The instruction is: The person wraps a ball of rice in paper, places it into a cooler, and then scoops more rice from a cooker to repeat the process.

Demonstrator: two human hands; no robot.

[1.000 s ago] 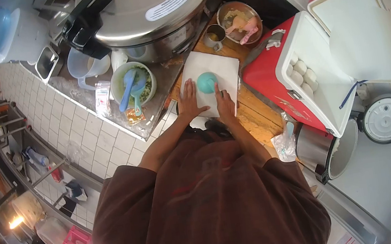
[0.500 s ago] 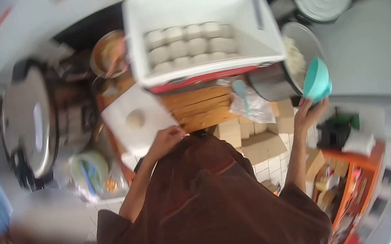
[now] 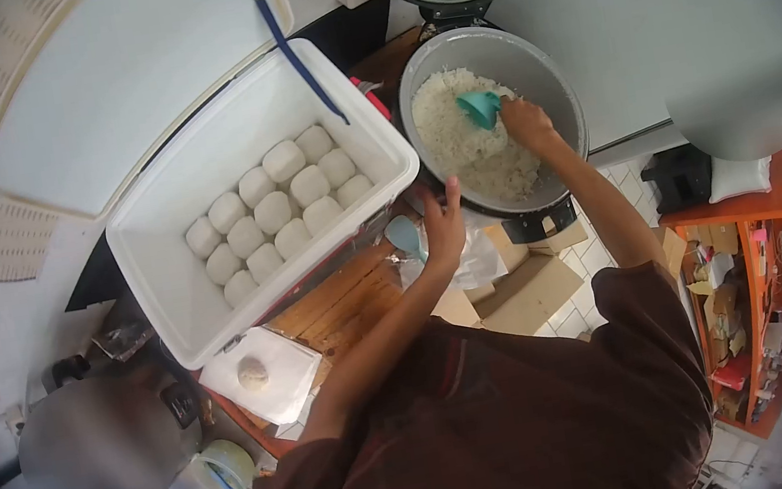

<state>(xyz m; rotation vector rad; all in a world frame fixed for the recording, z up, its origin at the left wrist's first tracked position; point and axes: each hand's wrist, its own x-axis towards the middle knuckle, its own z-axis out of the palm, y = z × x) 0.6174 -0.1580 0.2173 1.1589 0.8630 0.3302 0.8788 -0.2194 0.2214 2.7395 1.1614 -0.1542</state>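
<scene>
Tilting teal cup (image 3: 478, 110), clumped white rice (image 3: 447, 135).

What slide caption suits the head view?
Right hand holds a teal cup inside an open pot of rice.

On the orange shelf (image 3: 755, 208) a black object (image 3: 677, 179) sits beside a white one (image 3: 740, 178), with packages (image 3: 722, 316) crowded inside it, while an open cardboard box (image 3: 528, 297) and white floor tiles (image 3: 594, 251) show to its left, and a pale green bowl (image 3: 238, 460) stands well apart, farther left.

The cup (image 3: 478, 111) is teal, the rice (image 3: 477, 156) white.
</scene>
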